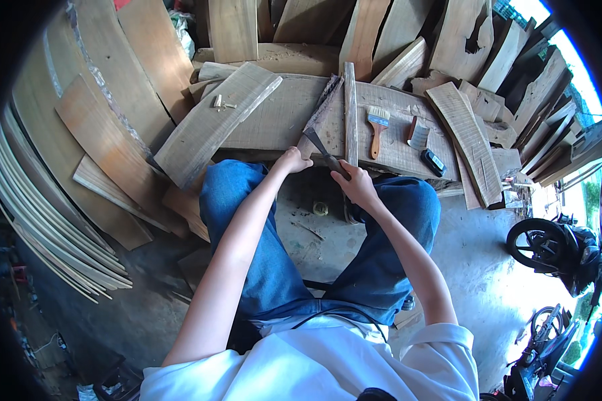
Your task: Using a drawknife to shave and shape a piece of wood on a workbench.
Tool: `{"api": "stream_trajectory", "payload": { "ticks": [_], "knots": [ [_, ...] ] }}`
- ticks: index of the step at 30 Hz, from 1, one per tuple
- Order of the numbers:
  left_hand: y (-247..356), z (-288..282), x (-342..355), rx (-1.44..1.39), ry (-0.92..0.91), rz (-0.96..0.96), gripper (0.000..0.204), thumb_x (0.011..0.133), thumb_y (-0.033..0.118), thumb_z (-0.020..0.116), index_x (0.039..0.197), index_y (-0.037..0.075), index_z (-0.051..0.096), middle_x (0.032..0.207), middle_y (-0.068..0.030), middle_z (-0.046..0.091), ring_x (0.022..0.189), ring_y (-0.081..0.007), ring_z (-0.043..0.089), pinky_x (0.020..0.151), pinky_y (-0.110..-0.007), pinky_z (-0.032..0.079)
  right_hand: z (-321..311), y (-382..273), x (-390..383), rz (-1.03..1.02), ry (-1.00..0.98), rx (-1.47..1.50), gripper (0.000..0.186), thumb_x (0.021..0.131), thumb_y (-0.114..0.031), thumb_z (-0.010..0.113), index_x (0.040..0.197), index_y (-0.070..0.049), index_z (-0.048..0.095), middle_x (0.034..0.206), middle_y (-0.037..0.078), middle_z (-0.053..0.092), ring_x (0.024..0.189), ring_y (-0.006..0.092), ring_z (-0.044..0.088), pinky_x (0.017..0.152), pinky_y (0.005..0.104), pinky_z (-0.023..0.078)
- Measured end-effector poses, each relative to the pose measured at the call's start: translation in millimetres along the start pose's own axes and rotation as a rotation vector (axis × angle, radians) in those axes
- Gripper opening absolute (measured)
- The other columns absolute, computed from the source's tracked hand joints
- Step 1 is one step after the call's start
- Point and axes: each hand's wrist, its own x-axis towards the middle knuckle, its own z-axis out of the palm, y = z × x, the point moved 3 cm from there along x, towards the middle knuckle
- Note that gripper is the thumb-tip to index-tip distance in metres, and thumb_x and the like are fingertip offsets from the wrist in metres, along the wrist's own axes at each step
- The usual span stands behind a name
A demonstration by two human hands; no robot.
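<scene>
Wood strip overhangs the plank edge; left hand grips it, right hand grips a blade.

Packages: none in view.
Signs: none in view.
Screens: none in view.
Labels: none that can be made out.
Doubtful item: a small black oblong object lies on the long pale wooden plank, just beside a flat grey-white block. It is too small to tell whether it bears a label.
</scene>
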Motion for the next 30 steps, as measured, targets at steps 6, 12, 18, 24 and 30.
{"api": "stream_trajectory", "payload": {
  "ticks": [6,12,18,24,30],
  "knots": [
    [-0.5,-0.3,0.2,-0.001,0.029,0.013,0.078,0.07,0.046,0.065,0.111,-0.018,0.048,0.115,-0.0339,0.052,0.111,-0.0362,0.053,0.094,-0.037,0.043,-1.5,1.0,0.1,0.068,-0.045,0.056,0.034,0.081,-0.027,0.062,0.105,-0.003,0.06,0.071,0.02,0.062,0.063,0.0326,0.063,0.06,0.0394,0.049],
    [1.5,-2.1,-1.8,0.012,0.031,0.025,0.076,0.07,0.046,0.065,0.108,-0.018,0.051,0.112,-0.0335,0.054,0.11,-0.0363,0.054,0.092,-0.037,0.045,-4.8,0.1,-1.0,0.181,-0.134,0.121,0.038,0.084,-0.029,0.061,0.113,-0.005,0.058,0.066,0.015,0.063,0.044,0.0213,0.059,0.046,0.0325,0.048],
    [-2.9,-2.6,0.6,0.03,0.026,0.018,0.079,0.07,0.047,0.065,0.11,-0.019,0.048,0.115,-0.0344,0.051,0.112,-0.0366,0.052,0.094,-0.037,0.044,-3.7,1.6,0.5,0.194,-0.152,0.152,0.039,0.084,-0.029,0.061,0.116,-0.006,0.057,0.063,0.011,0.062,0.04,0.017,0.056,0.042,0.0306,0.046],
    [3.3,-4.0,-2.3,0.032,-0.018,0.03,0.085,0.071,0.048,0.064,0.114,-0.022,0.043,0.117,-0.0345,0.05,0.113,-0.0366,0.051,0.095,-0.036,0.043,-1.9,9.9,0.9,0.19,-0.185,0.238,0.046,0.088,-0.029,0.06,0.125,-0.003,0.052,0.055,-0.001,0.047,0.037,0.006,0.045,0.034,0.0231,0.036],
    [1.3,-4.3,0.6,0.048,-0.034,0.023,0.087,0.071,0.049,0.064,0.115,-0.022,0.042,0.118,-0.0347,0.049,0.114,-0.0361,0.051,0.096,-0.035,0.042,-1.7,12.4,0.9,0.215,-0.202,0.292,0.044,0.088,-0.028,0.059,0.125,-0.005,0.053,0.054,-0.002,0.045,0.037,0.0051,0.043,0.034,0.022,0.034]
  ]
}}
